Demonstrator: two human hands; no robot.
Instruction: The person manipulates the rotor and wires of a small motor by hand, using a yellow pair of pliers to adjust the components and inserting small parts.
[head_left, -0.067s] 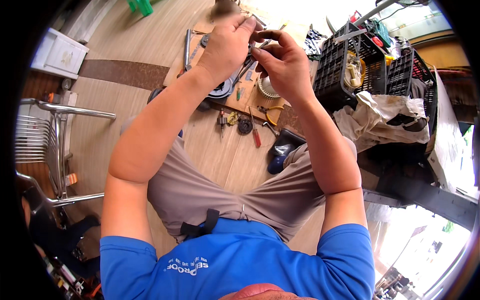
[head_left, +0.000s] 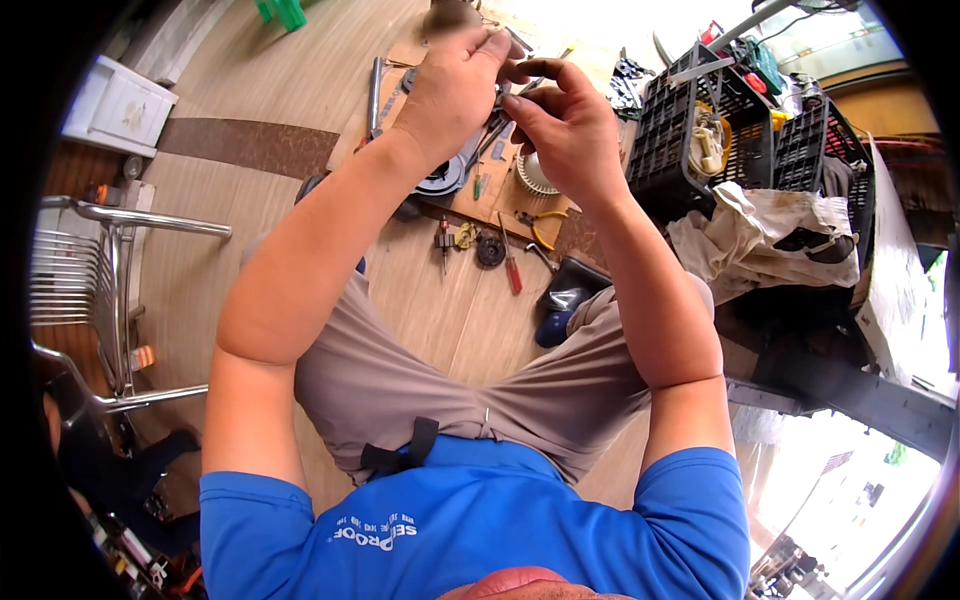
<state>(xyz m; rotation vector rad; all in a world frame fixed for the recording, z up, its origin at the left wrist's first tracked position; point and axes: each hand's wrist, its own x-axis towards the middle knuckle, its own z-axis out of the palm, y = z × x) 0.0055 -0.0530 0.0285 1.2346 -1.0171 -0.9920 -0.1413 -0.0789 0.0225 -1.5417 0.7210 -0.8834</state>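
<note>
Above a cardboard sheet (head_left: 490, 203) on the floor, my two hands meet at their fingertips. My left hand (head_left: 452, 92) is closed, its thumb pressed against the curled fingers; whatever it grips is mostly hidden. Thumb and fingers of my right hand (head_left: 568, 125) pinch around a small dark part that I cannot make out. Under them lie a round grey housing (head_left: 440, 180), a white finned fan wheel (head_left: 534, 176) and a small green-handled screwdriver (head_left: 477, 187). Nearer to me are yellow-handled pliers (head_left: 545, 232), a red-handled screwdriver (head_left: 514, 275), a black disc (head_left: 490, 252) and a motor rotor (head_left: 445, 242).
Black plastic crates (head_left: 665, 150) stand at the right with a stained cloth (head_left: 765, 235) beside them. A long metal tube (head_left: 375, 95) lies at the sheet's left. At the far left is a metal-framed chair (head_left: 120, 215). A black shoe or boot (head_left: 575, 290) rests near my right knee.
</note>
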